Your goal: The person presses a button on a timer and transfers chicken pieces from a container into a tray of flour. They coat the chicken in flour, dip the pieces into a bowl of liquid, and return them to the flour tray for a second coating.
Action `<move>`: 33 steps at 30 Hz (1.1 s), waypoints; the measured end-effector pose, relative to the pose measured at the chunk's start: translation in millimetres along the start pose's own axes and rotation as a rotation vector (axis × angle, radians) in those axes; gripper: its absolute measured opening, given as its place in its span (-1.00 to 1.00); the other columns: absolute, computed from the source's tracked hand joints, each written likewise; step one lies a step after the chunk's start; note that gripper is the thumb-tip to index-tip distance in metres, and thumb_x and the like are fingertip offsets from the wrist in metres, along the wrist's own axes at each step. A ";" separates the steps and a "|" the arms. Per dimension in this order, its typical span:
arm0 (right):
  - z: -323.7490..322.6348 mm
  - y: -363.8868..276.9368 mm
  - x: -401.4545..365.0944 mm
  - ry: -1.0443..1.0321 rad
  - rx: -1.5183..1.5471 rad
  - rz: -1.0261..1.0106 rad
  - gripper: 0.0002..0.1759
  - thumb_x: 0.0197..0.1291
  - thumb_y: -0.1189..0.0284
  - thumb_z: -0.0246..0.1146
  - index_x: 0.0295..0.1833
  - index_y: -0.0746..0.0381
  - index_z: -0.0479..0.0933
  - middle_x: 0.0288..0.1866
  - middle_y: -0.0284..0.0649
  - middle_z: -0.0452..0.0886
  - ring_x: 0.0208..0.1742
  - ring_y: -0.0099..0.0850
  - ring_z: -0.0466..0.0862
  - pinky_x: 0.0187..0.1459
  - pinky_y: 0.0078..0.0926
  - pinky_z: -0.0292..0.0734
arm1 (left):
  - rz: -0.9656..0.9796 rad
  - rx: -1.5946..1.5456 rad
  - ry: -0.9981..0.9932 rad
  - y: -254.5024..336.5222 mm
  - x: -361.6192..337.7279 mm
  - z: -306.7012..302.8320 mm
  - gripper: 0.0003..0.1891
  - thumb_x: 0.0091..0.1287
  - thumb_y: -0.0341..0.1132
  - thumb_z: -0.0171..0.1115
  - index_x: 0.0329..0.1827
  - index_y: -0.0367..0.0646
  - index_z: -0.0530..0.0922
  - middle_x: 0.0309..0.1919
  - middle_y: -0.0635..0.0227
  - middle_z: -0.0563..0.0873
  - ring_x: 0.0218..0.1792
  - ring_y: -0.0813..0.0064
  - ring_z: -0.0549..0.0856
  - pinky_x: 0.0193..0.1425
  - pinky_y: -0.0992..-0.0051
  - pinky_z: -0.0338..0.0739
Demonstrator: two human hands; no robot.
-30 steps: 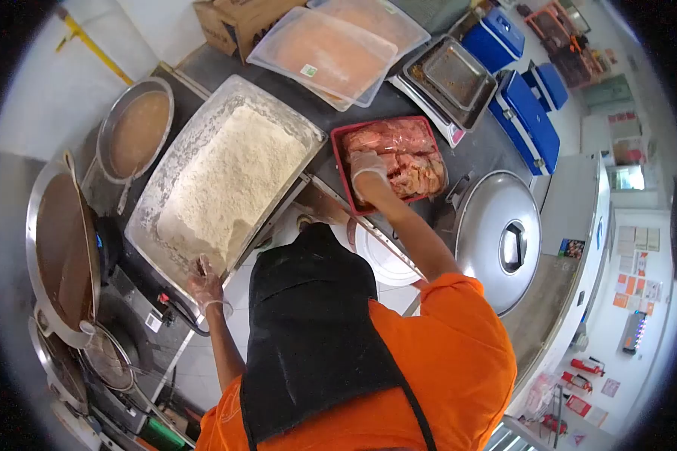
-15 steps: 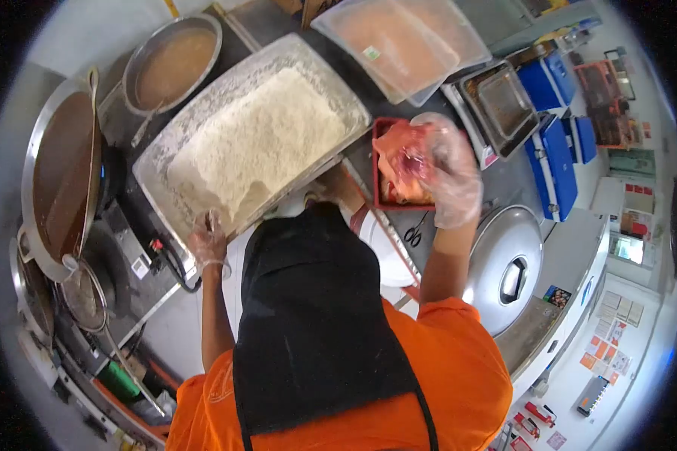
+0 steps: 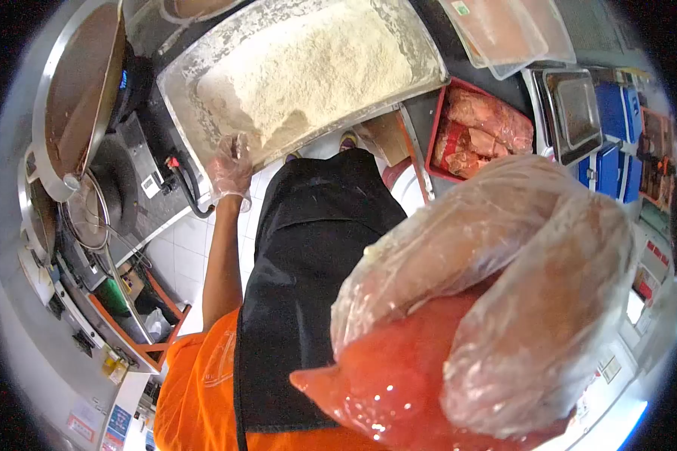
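gripped between bent fingers and thumb, a piece of raw meat (image 3: 406, 361) is held by the gloved right hand (image 3: 534, 263), close in front of the camera and over the right side of the body. the gloved left hand (image 3: 231, 169) is at the near-left edge of the metal pan (image 3: 174, 94), fingers partly curled (whether they clasp the rim cannot be told). powder (image 3: 316, 60), pale and loose, lies heaped in the pan. to the right of the pan, the red bin (image 3: 435, 131) contains more raw meat (image 3: 496, 120). beyond the bin, lidded plastic containers (image 3: 496, 30) lie overlapped; metal trays (image 3: 572, 113) sit to its right.
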State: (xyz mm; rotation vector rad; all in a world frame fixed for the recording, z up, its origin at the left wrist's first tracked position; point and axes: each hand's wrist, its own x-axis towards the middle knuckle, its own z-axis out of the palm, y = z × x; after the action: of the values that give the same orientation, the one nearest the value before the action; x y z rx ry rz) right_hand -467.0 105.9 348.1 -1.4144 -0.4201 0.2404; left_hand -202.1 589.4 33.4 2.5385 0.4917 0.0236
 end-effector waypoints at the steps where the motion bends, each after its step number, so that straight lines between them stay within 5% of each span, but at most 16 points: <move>1: 6.8 19.0 38.3 -0.025 -0.022 -0.016 -0.41 0.02 0.37 0.31 0.20 0.31 0.38 0.05 -0.08 0.55 0.10 -0.30 0.55 0.18 -0.40 0.41 | -0.021 -0.009 -0.042 3.5 0.1 -2.2 -0.73 0.32 -0.13 0.13 -0.13 -0.13 0.59 -0.32 0.10 0.70 -0.27 0.13 0.69 -0.17 0.29 0.52; 7: 147.8 185.3 347.6 -0.133 -0.156 -0.099 -0.42 0.06 0.32 0.29 0.20 0.32 0.39 0.05 -0.02 0.56 0.11 -0.24 0.56 0.19 -0.37 0.40 | 0.008 0.133 0.040 -11.3 -2.4 9.0 -0.74 0.30 -0.13 0.17 -0.13 -0.11 0.60 -0.29 0.08 0.71 -0.28 0.08 0.69 -0.19 0.23 0.52; 10: 50.4 211.4 409.5 -0.139 -0.285 -0.125 -0.43 0.08 0.29 0.28 0.19 0.32 0.40 0.04 0.01 0.56 0.11 -0.21 0.56 0.20 -0.35 0.40 | 0.038 0.043 -0.010 -12.8 -1.7 6.6 -0.74 0.30 -0.13 0.16 -0.11 -0.09 0.61 -0.33 0.04 0.70 -0.31 0.05 0.69 -0.22 0.22 0.52; 11: 43.6 203.7 407.3 -0.141 -0.334 -0.132 -0.43 0.09 0.28 0.27 0.19 0.32 0.40 0.04 0.01 0.56 0.11 -0.20 0.57 0.20 -0.34 0.40 | 0.166 0.050 0.132 -18.2 -0.9 13.5 -0.73 0.32 -0.11 0.13 -0.10 -0.08 0.61 -0.38 0.00 0.69 -0.33 0.04 0.69 -0.24 0.22 0.53; 17: -25.4 282.2 343.4 0.440 -1.236 0.382 -0.60 0.17 0.30 0.13 0.06 0.31 0.47 0.01 0.03 0.58 0.03 -0.11 0.59 0.14 -0.26 0.45 | 0.192 0.075 0.131 -40.6 -0.2 26.8 -0.68 0.35 -0.07 0.11 -0.12 -0.16 0.60 -0.33 0.04 0.71 -0.26 0.05 0.70 -0.17 0.24 0.54; 19: -72.4 298.5 310.6 0.556 -1.585 0.741 -0.75 0.17 0.36 0.13 -0.09 0.26 0.51 -0.11 -0.04 0.63 -0.05 -0.14 0.63 0.04 -0.26 0.52 | 0.361 0.230 0.174 -65.0 3.5 42.3 -0.66 0.36 -0.07 0.10 -0.19 -0.20 0.59 -0.32 0.06 0.71 -0.25 0.05 0.70 -0.15 0.23 0.54; 21: -111.3 316.1 279.0 0.551 -1.575 1.036 -0.84 0.14 0.42 0.15 -0.18 0.22 0.53 -0.18 -0.10 0.65 -0.07 -0.18 0.65 -0.01 -0.30 0.56 | 0.414 0.304 0.211 -57.4 4.5 39.8 -0.67 0.36 -0.08 0.10 -0.24 -0.21 0.58 -0.33 0.05 0.71 -0.26 0.04 0.69 -0.17 0.21 0.54; 23: -133.1 332.8 270.6 0.553 -1.618 1.073 -0.83 0.12 0.42 0.17 -0.18 0.22 0.55 -0.19 -0.10 0.65 -0.07 -0.19 0.66 -0.01 -0.33 0.56 | 0.166 0.083 0.108 -22.8 0.9 19.4 -0.68 0.36 -0.09 0.10 -0.24 -0.21 0.58 -0.33 0.05 0.70 -0.28 0.03 0.69 -0.18 0.20 0.54; 25: -155.2 356.1 261.1 0.543 -1.646 1.088 -0.83 0.10 0.42 0.20 -0.18 0.21 0.56 -0.20 -0.10 0.64 -0.06 -0.19 0.66 -0.02 -0.35 0.57 | 0.147 0.201 0.071 -16.2 -0.8 10.6 -0.70 0.35 -0.11 0.11 -0.22 -0.19 0.59 -0.32 0.06 0.70 -0.29 0.02 0.69 -0.21 0.20 0.54; 27: -189.2 378.7 245.8 0.209 -1.773 0.865 -0.78 0.09 0.38 0.23 -0.15 0.21 0.59 -0.12 -0.06 0.64 -0.04 -0.19 0.66 -0.03 -0.36 0.58 | 0.139 0.112 0.082 -13.6 -0.1 10.1 -0.73 0.33 -0.13 0.12 -0.21 -0.17 0.60 -0.33 0.08 0.70 -0.29 0.03 0.69 -0.23 0.20 0.53; 29: -207.2 381.0 252.4 0.286 -1.755 0.885 -0.69 0.05 0.30 0.28 -0.10 0.22 0.60 -0.06 -0.07 0.64 -0.09 -0.23 0.68 -0.06 -0.40 0.59 | 0.132 0.077 0.053 -13.5 2.7 8.0 -0.75 0.32 -0.15 0.14 -0.21 -0.15 0.61 -0.35 0.10 0.71 -0.30 0.04 0.69 -0.24 0.21 0.53; 31: -207.3 349.9 268.3 0.633 -1.313 0.901 -0.63 -0.02 0.26 0.31 -0.11 0.24 0.60 -0.13 -0.12 0.66 -0.19 -0.29 0.68 -0.16 -0.44 0.60 | 0.141 0.073 0.123 -29.2 2.1 24.2 -0.76 0.32 -0.15 0.15 -0.21 -0.15 0.61 -0.36 0.11 0.71 -0.31 0.06 0.69 -0.24 0.23 0.54; 33: -142.0 270.5 314.7 0.695 -0.794 0.748 -0.59 -0.05 0.25 0.35 -0.13 0.28 0.59 -0.28 -0.19 0.66 -0.32 -0.41 0.64 -0.32 -0.47 0.58 | 0.104 0.002 0.071 -18.1 0.1 18.3 -0.74 0.32 -0.14 0.15 -0.21 -0.17 0.61 -0.36 0.10 0.71 -0.31 0.11 0.71 -0.23 0.26 0.54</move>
State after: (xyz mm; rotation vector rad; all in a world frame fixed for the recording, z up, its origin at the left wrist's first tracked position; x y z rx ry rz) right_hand -99.9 145.9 111.4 -2.2730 0.6881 0.1639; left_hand -206.1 594.2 8.4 2.5697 0.3871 0.1520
